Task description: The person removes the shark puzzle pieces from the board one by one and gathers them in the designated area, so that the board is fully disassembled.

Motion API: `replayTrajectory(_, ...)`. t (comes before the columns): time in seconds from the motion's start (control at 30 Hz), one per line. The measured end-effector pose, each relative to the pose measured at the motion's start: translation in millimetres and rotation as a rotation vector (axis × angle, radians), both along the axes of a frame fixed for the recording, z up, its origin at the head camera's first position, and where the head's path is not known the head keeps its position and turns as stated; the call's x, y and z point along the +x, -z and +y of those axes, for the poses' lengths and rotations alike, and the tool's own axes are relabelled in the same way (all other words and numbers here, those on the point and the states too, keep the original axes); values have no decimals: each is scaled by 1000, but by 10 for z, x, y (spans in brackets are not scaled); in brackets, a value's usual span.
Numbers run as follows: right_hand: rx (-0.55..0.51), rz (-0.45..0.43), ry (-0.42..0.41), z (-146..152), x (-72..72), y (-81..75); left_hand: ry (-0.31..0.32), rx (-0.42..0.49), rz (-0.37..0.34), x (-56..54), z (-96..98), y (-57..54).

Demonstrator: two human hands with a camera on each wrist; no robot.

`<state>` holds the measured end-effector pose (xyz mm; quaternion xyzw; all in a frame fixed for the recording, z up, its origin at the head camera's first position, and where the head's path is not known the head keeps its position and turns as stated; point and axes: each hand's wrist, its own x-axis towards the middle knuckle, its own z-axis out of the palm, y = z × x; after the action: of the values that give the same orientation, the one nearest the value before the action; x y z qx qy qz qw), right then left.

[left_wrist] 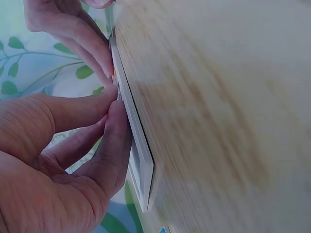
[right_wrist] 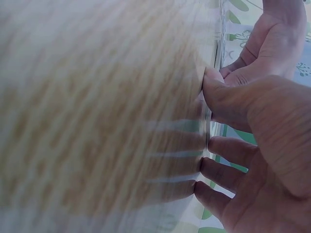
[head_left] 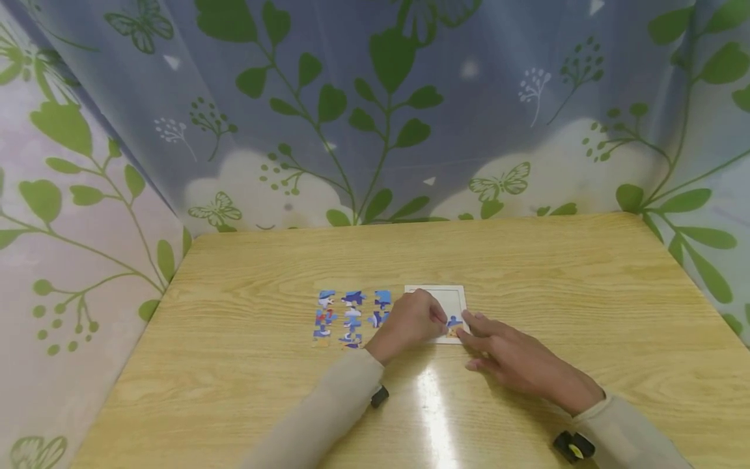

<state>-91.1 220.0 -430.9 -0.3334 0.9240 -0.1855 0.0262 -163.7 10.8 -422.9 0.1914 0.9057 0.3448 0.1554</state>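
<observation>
A white puzzle frame (head_left: 435, 287) lies flat on the table, with blue and yellow puzzle pieces (head_left: 454, 327) in its lower right corner. Over the frame, my left hand (head_left: 412, 324) pinches a puzzle piece between thumb and index finger; the fingertips mostly hide it. In the left wrist view, those fingertips meet low at the frame (left_wrist: 138, 138). My right hand (head_left: 515, 355) rests at the frame's right edge, its fingers extended and touching the border. Seen from the right wrist, several fingertips of the right hand (right_wrist: 262, 160) touch down on the table.
Left of the frame, loose puzzle pieces (head_left: 352, 319) lie in rows, some partly behind the left forearm. The wooden table (head_left: 246, 391) meets a leaf-patterned curtain (head_left: 363, 130) at the back and sides. A dark wrist device (head_left: 573, 447) sits by the right sleeve.
</observation>
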Motion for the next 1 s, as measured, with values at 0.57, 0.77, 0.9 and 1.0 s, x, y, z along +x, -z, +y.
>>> replayTrajectory(0.57, 16, 18, -9, 12, -11, 18, -59, 25, -56, -6, 24, -5)
replayTrajectory(0.77, 16, 7, -2, 13, -8, 18, -91, 35, -89, -14, 26, -4)
replayTrajectory(0.9, 13, -7, 9, 12, -3, 22, -99, 33, -92, -20, 24, 10)
replayTrajectory(1.0, 10, -13, 11, 10, -1, 31, -111, 25, -104, -15, 19, -1)
